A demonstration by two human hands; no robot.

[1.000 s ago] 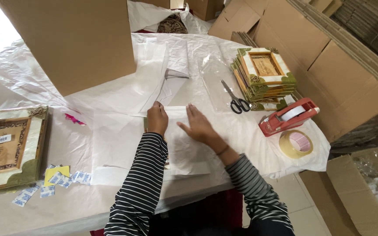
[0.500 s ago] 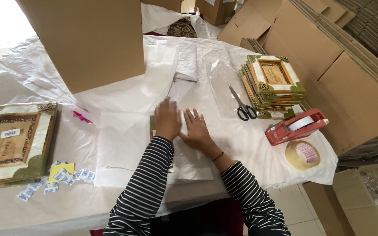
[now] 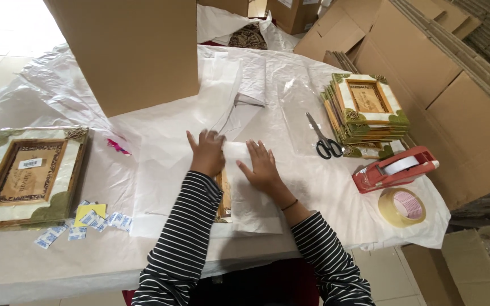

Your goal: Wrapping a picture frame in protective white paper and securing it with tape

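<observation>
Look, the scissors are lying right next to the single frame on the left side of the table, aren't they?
Not quite. The head view shows the scissors lying on the right side of the table, next to the stack of frames. The single frame on the left has small packets near it instead.

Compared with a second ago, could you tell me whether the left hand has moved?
Yes. The left hand has slid right across the white paper towards the scissors, ending close beside the right hand on the half-wrapped frame.
</observation>
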